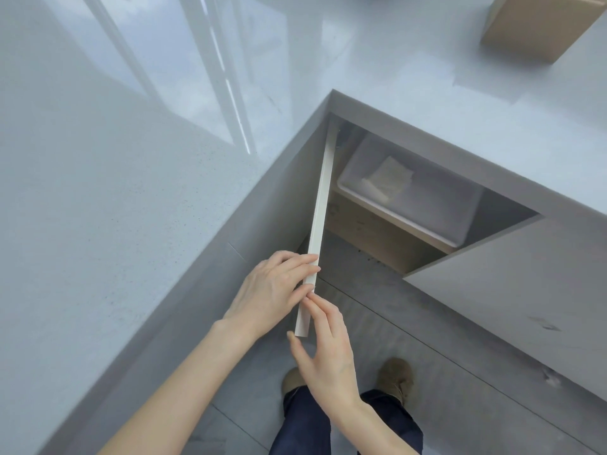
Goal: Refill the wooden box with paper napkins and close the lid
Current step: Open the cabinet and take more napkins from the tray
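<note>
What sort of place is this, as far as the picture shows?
Probably a kitchen or service area: a glossy grey counter, a cupboard under it with its door open, and a clear plastic bin holding paper napkins.

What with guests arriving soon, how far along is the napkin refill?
Barely begun: nothing looks done, no napkins are out. In hand: the left hand grips the open cabinet door by its edge; the right hand touches it. Inside, a clear bin holds pale folded paper, possibly napkins. Left: fetching them, filling the wooden box, not identifiable, closing its lid.
</note>
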### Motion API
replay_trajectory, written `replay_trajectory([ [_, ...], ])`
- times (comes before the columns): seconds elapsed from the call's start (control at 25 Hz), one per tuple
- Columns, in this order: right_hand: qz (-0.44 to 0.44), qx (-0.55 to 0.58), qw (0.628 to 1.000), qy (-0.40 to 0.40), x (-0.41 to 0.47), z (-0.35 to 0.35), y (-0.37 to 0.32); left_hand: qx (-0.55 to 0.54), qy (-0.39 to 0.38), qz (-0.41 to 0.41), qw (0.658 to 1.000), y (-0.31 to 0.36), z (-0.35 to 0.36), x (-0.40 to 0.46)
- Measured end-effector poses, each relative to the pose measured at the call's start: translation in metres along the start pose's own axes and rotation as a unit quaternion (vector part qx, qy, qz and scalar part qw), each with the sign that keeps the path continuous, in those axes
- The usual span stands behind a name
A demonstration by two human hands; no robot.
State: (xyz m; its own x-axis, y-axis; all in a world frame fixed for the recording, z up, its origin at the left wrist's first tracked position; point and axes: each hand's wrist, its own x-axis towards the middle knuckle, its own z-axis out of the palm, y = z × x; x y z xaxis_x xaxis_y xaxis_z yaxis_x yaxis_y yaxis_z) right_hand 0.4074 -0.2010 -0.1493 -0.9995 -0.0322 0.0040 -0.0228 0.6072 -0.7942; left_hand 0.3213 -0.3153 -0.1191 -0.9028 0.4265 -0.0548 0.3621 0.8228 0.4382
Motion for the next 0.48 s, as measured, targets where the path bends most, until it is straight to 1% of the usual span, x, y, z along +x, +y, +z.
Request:
replay_trajectory([
  [0.16, -0.013, -0.039, 0.999, -0.028, 0.005, -0.028, 0.001, 0.026, 0.019, 0.026, 0.999, 0.010, -0.006, 0.007],
  [0.28, 0.038, -0.068, 0.996, -0.033, 0.023, -0.053, 0.008, 0.029, 0.032, 0.035, 0.998, 0.027, -0.011, 0.026],
  [0.36, 0.070, -0.099, 0.990, -0.070, 0.044, -0.070, 0.019, 0.036, 0.017, 0.041, 0.998, 0.039, -0.012, 0.046],
  [0.48, 0.096, -0.171, 0.974, -0.110, 0.079, -0.098, 0.040, 0.036, 0.008, 0.034, 0.999, 0.055, -0.008, 0.082],
])
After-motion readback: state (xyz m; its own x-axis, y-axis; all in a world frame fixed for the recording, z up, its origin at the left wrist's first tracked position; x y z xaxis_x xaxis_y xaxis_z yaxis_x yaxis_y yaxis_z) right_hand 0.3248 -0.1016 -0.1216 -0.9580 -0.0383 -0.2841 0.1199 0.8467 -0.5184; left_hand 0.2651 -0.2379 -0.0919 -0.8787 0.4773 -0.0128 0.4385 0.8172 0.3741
